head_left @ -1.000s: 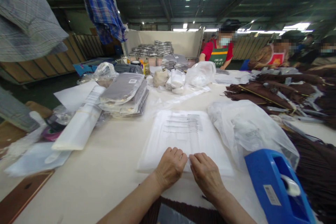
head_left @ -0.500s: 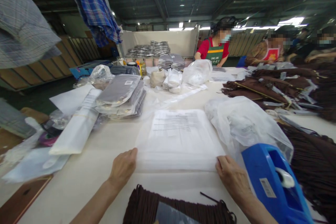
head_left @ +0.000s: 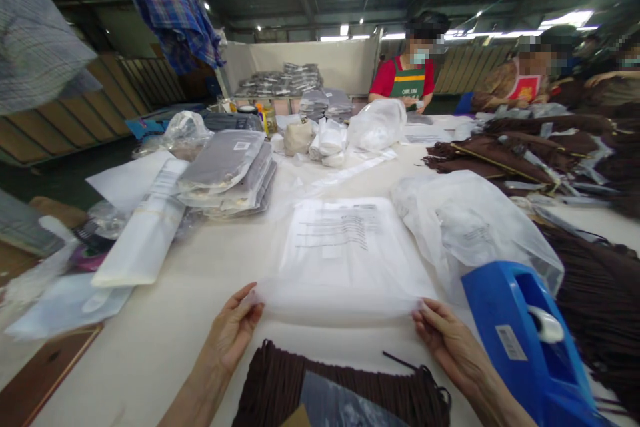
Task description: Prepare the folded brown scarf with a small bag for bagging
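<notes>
Left hand [head_left: 231, 330] and right hand [head_left: 447, 340] each pinch a near corner of a clear plastic bag [head_left: 345, 260], fingers closed on the film. The bag is thin, translucent, printed with black text lines, its near edge lifted slightly between the two grips while the rest lies flat beyond them. Just below the hands sits a brown knitted garment [head_left: 345, 387]. Right of the right hand stands a blue tape dispenser [head_left: 530, 340]. The table [head_left: 165, 327] is cream-coloured, inside a dim workshop hall.

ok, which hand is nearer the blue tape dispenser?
Right. The right hand pinches the clear bag's near right corner, just left of the blue tape dispenser. The left hand holds the bag's far corner.
</notes>
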The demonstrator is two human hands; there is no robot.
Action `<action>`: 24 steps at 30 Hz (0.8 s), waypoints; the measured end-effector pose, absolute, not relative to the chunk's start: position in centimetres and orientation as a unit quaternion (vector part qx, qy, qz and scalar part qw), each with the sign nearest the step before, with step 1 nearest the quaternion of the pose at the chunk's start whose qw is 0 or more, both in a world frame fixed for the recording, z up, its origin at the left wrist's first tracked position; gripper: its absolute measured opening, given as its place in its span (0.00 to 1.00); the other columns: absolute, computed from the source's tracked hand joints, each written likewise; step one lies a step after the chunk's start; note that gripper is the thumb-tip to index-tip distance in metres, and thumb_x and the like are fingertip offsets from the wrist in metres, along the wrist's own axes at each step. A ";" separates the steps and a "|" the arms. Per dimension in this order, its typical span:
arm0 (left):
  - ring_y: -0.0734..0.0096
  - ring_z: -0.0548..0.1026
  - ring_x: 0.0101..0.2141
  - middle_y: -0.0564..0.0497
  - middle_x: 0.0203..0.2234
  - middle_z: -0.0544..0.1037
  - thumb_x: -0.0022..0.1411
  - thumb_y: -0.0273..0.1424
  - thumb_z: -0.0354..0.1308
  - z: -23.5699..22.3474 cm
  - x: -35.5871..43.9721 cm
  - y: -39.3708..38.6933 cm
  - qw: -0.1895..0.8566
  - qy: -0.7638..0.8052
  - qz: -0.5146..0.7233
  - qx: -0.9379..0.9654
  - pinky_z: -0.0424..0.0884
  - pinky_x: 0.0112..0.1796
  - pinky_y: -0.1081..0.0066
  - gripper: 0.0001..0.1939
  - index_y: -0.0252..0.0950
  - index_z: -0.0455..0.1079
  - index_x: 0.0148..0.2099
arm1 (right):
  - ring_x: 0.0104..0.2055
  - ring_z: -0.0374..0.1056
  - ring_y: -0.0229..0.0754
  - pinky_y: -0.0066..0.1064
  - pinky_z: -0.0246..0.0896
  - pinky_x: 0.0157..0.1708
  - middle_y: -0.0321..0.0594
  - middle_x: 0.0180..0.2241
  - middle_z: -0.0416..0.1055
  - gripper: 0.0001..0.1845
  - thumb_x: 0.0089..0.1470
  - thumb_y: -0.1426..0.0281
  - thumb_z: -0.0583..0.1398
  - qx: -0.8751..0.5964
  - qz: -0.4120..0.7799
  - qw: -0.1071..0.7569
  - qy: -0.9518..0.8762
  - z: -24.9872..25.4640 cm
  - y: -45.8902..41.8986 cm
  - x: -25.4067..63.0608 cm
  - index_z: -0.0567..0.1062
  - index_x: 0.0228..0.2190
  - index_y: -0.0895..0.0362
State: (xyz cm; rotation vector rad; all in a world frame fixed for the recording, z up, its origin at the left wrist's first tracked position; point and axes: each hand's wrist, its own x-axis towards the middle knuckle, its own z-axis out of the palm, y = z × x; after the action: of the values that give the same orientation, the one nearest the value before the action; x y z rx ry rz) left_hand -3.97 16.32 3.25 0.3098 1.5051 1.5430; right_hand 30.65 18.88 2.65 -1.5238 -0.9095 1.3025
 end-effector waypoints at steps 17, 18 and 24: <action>0.61 0.76 0.37 0.54 0.30 0.80 0.46 0.51 0.53 2.6 -2.6 9.4 0.301 0.785 0.345 0.417 0.71 0.41 0.72 0.21 0.41 0.74 0.31 | 0.27 0.67 0.37 0.23 0.60 0.29 0.33 0.24 0.71 0.19 0.51 0.51 0.51 -0.679 0.344 0.268 -0.590 1.3 10.9 32.8 0.71 0.31 0.51; 0.60 0.76 0.37 0.54 0.30 0.80 0.45 0.51 0.53 2.7 -2.5 9.2 0.302 0.794 0.343 0.401 0.72 0.40 0.72 0.21 0.41 0.74 0.31 | 0.28 0.67 0.38 0.23 0.60 0.30 0.33 0.25 0.70 0.19 0.51 0.50 0.51 -0.687 0.360 0.275 -0.568 1.3 10.5 32.5 0.71 0.31 0.52; 0.61 0.77 0.36 0.56 0.30 0.80 0.50 0.47 0.52 3.1 -2.3 7.6 0.293 0.826 0.314 0.365 0.74 0.35 0.71 0.17 0.42 0.74 0.33 | 0.24 0.60 0.37 0.24 0.60 0.26 0.29 0.18 0.63 0.22 0.46 0.48 0.54 -0.695 0.489 0.371 -0.375 1.9 8.9 30.7 0.71 0.27 0.54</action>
State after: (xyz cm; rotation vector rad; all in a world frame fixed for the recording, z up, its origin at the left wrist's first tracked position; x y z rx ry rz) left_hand -2.30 7.63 3.13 0.9708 2.1997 0.8370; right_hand 30.69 8.94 1.87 -1.7821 -0.9608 1.2546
